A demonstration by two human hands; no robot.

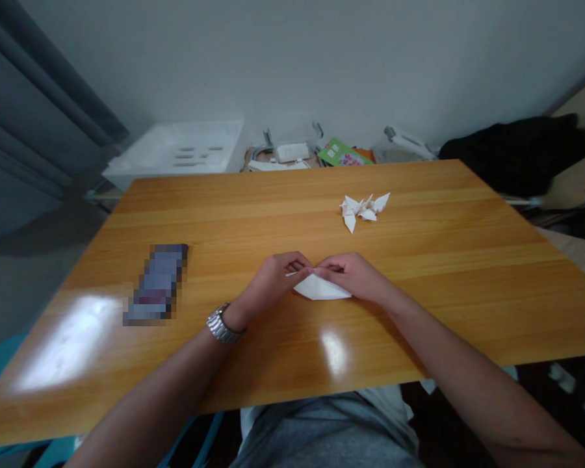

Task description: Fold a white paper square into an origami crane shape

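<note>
Pale wall (292, 58) stands at twelve o'clock, grey curtain (29, 97) at ten. Near the glossy wooden tabletop's (253, 221) middle, left hand (269, 279) and right hand (359, 276) both pinch white folded paper (322, 288); paper figures (351, 205) lie at one o'clock from it.

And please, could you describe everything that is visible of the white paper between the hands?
The white paper looks thin, matte and folded, with angular edges and a broad lower part. The left hand and right hand pinch its upper edge, covering parts of it. It is over the wooden table; whether it touches the surface is unclear.
</note>
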